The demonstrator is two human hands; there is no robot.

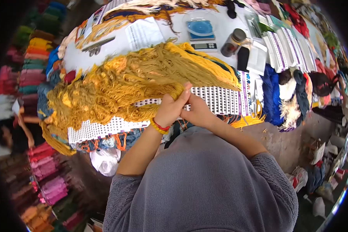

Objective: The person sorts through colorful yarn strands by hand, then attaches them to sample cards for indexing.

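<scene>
My left hand (171,107), with red and yellow bands at the wrist, is closed around a bundle of olive-gold yarn (152,91). My right hand (199,111) meets it at the fingertips, its fingers pinched together. Whatever the right fingers hold is hidden or too fine to see. Beneath and around the hands spreads a large tangled heap of mustard and olive yarn (100,87). Brighter yellow skeins (210,63) lie along its far right side. Under the yarn are white cards with rows of dark holes (216,98).
Beyond the yarn stand a digital scale (205,45) with a clear bowl (200,26) and a dark-lidded jar (234,41). Scissors (256,104) with yellow handles lie right; metal scissors (98,47) lie far left. Blue skeins (272,91) hang over the right edge. Another person's arm (26,129) shows at left.
</scene>
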